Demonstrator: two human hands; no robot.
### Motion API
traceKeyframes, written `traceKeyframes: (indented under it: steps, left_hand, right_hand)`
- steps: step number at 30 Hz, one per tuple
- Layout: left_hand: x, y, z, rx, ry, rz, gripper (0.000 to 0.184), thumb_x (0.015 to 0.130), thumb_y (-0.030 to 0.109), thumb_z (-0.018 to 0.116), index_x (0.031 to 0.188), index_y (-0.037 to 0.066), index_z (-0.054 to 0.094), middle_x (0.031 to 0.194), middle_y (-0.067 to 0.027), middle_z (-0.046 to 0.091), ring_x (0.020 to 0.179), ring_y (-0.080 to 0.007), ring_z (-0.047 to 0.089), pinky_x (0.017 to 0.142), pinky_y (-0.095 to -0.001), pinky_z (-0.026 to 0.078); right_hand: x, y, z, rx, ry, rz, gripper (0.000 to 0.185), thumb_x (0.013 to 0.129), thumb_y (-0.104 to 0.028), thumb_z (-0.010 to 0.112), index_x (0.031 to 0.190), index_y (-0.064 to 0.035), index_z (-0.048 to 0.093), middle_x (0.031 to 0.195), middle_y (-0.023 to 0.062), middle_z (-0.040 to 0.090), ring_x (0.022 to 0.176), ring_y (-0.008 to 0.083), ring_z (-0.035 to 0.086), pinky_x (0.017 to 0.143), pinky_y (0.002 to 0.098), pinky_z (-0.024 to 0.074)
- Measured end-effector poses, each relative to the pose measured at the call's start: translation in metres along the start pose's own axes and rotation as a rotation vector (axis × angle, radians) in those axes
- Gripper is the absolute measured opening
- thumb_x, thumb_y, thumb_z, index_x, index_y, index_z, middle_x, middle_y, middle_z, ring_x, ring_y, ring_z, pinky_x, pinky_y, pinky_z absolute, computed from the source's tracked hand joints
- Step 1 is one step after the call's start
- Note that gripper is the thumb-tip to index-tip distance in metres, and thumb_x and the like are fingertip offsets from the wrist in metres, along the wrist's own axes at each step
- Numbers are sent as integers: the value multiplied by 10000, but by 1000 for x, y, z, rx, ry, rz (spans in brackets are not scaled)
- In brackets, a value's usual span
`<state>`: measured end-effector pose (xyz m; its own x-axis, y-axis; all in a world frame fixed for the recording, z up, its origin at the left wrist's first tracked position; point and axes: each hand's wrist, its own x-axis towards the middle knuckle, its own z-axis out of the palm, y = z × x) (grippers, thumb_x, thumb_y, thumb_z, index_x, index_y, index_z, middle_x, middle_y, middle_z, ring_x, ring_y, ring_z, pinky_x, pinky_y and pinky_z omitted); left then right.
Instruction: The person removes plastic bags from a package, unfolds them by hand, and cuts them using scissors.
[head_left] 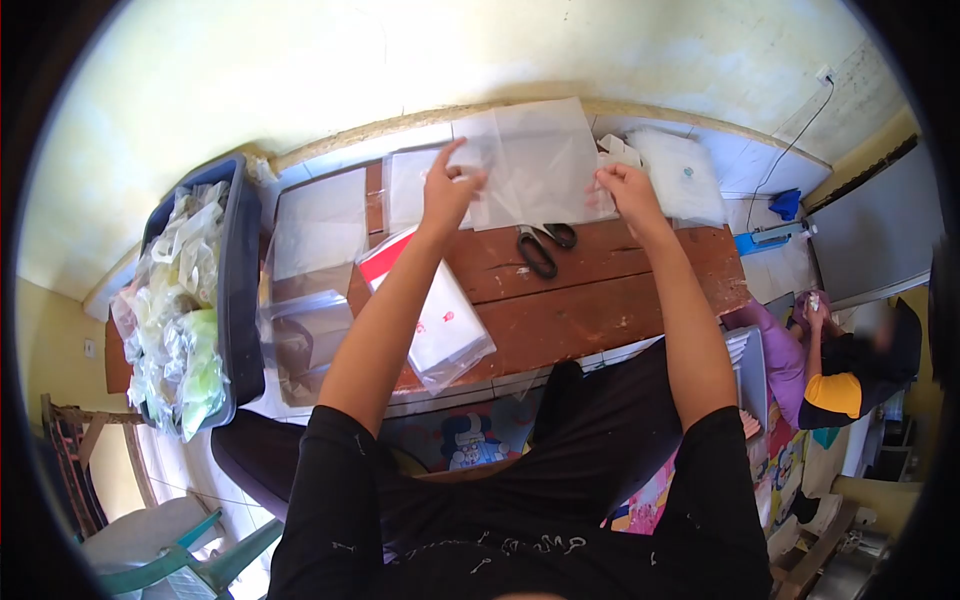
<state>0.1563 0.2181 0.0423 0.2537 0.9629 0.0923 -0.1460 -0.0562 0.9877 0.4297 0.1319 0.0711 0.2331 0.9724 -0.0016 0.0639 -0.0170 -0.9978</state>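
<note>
My left hand (453, 190) is over the clear plastic sheets at the back of the brown wooden table (600, 290), its fingers apart. My right hand (627, 192) has its fingers pinched at the right edge of a large clear plastic sheet (540, 160); the sheet spans the gap between both hands. Scissors with black handles (538, 258) lie on the wood just below the sheet. Under my left forearm rests a white packet with a red band (447, 318). More clear plastic sheets (320, 225) lie at the table's left.
A dark bin (243, 300) full of plastic bags stands at the left. At the back right lies a stack of white plastic (680, 178). A person (835, 370) sits at the right beside a grey container (752, 370). A green chair (190, 550) stands lower left.
</note>
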Motion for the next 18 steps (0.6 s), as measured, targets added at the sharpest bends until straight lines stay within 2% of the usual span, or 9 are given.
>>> traceKeyframes:
  steps: [1,3,4,8,12,14,18]
  left_hand:
    - [8,-16,3,0,-7,3,622,805,-11,677,1391,50,477,880,-101,667,741,-133,635,614,-267,511]
    - [16,-41,12,83,-88,-88,534,781,-28,652,1304,48,578,836,-97,677,725,-120,629,629,-256,505]
    - [19,-52,16,20,-82,-138,447,768,-12,651,1209,56,654,806,-82,687,706,-113,626,637,-253,498]
    - [28,-63,32,172,-115,-164,461,792,13,677,1248,35,618,806,-52,676,702,-103,604,648,-245,492]
    - [42,-66,42,290,-51,-107,389,794,49,690,1180,25,653,788,-29,664,691,-100,597,611,-240,487]
    - [43,-68,44,293,-36,-110,368,792,54,687,1158,21,664,781,-25,661,690,-100,598,597,-241,485]
    - [41,-75,37,478,-95,-94,349,771,43,671,1119,10,682,752,-25,655,647,-95,592,574,-250,484]
  right_hand:
    - [8,10,-6,-71,-4,52,205,971,-135,563,998,64,609,872,132,693,696,193,687,627,273,540]
    - [16,26,-17,-143,3,111,211,964,-131,568,1000,73,607,871,140,692,698,200,688,624,272,541]
    - [22,34,-19,-154,23,102,200,945,-116,579,971,79,617,850,147,690,674,213,690,590,285,550]
    - [39,55,-27,-225,85,66,187,916,-104,603,915,81,635,804,149,691,651,232,696,554,327,561]
    - [56,71,-38,-277,145,108,173,886,-100,618,914,69,643,790,154,696,656,240,702,586,351,567]
    - [59,80,-40,-496,190,185,183,836,-83,641,956,54,640,819,163,702,659,253,702,603,355,567]
    - [56,92,-38,-645,259,205,224,789,-32,634,1004,32,636,847,176,699,662,269,700,605,374,563]
